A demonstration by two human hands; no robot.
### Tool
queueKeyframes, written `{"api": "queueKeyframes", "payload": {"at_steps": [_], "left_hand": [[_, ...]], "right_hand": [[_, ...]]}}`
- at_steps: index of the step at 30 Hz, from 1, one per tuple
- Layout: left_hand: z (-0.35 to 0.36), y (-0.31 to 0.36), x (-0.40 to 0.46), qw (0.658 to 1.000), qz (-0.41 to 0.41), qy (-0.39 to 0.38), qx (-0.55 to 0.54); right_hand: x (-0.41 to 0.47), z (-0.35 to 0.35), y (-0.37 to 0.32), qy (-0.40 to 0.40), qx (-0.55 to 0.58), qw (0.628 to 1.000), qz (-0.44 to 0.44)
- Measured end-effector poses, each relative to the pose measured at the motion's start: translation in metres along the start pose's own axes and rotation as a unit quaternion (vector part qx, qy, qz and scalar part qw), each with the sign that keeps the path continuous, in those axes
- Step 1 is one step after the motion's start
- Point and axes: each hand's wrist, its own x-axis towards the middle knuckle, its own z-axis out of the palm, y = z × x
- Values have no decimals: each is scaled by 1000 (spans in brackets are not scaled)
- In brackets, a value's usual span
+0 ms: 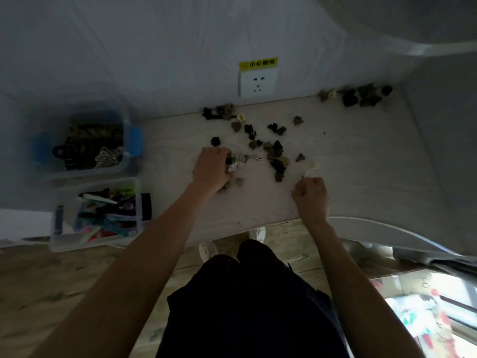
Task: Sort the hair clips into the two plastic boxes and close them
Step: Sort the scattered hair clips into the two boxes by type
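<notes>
At the far left of the pale table (361, 177) stand two clear plastic boxes, both open. The farther box (85, 140), with blue latches, holds dark and tortoiseshell claw clips; the nearer box (96, 215) holds flat, brightly coloured clips. Right of them, the left hand (211, 169) lies palm down over the table with its fingers curled around a silvery clip (238, 162), whose tip pokes out to the right. Small dark and brownish claw clips (277, 156) lie scattered just beyond and right of that hand, and a further cluster (358, 95) sits against the wall near the table's far right corner. The right hand (311, 196) is loosely closed, pinching a thin pale clip (311, 169) at its fingertips. A wall socket (257, 82) with a yellow label sits above the table.
</notes>
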Motion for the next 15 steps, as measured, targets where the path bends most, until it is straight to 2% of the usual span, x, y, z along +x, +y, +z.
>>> {"api": "queueKeyframes", "payload": {"at_steps": [3,8,12,15], "left_hand": [[5,-7,-2,1000,-17,11,8],[13,-15,-3,999,-27,30,20],[14,-14,-8,998,-15,56,-3],[10,-15,-18,992,-24,98,-76]], "right_hand": [[5,-1,1,-6,20,999,-30],[11,-8,2,-11,115,993,-35],[21,-12,-3,-35,68,990,-117],[29,-11,-4,-37,30,988,-149]]}}
